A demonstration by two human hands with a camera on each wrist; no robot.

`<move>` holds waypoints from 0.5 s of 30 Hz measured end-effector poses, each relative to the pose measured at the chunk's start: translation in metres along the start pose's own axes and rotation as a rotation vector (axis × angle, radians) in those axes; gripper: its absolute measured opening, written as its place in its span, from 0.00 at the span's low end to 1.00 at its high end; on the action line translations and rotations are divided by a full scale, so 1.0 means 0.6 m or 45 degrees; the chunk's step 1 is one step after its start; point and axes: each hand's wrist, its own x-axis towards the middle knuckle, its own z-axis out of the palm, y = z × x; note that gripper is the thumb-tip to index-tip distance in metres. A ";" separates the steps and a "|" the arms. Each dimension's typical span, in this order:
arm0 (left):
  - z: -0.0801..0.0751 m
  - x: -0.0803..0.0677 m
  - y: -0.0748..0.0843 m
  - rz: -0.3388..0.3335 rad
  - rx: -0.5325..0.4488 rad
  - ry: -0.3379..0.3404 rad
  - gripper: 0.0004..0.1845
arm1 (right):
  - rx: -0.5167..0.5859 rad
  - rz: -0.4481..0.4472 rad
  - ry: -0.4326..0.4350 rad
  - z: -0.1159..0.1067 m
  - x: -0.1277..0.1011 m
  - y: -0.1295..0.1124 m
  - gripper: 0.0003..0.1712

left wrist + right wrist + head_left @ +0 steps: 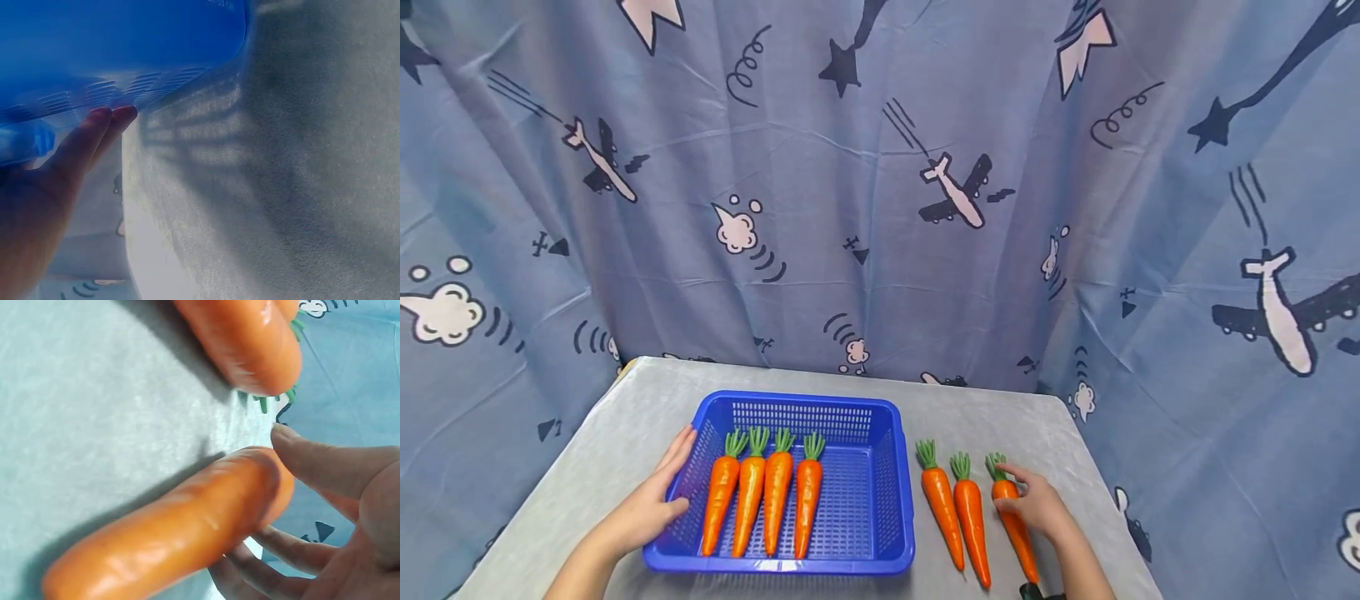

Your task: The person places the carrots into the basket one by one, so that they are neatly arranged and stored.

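A blue plastic basket [891, 483] holds several orange carrots with green tops, side by side in its left half. My left hand [651, 504] rests against the basket's left side, fingers straight along the wall and thumb at the rim. In the left wrist view, its fingertips [128, 114] meet the slotted blue wall. Right of the basket lie three more carrots on the table. Over the rightmost carrot [1018, 537] is my right hand [1033, 500], thumb and fingers spread on either side near its green top. The right wrist view shows the thumb [312, 456] slightly apart from this carrot [169, 528].
The other two loose carrots, a left one [942, 508] and a middle one [972, 521], lie between the basket and my right hand. A pale cloth covers the table [1037, 425]. Behind and beside it hangs a blue curtain [820, 208] printed with planes and stars.
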 end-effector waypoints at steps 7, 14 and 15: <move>-0.002 0.002 0.004 -0.058 -0.010 -0.019 0.51 | 0.005 0.024 -0.037 0.009 0.000 0.003 0.34; -0.003 0.001 0.001 -0.096 -0.016 -0.026 0.52 | 0.060 0.038 -0.012 0.007 0.006 0.007 0.32; -0.003 0.002 0.001 -0.104 -0.017 -0.030 0.52 | 0.098 0.037 -0.006 0.005 0.007 0.007 0.33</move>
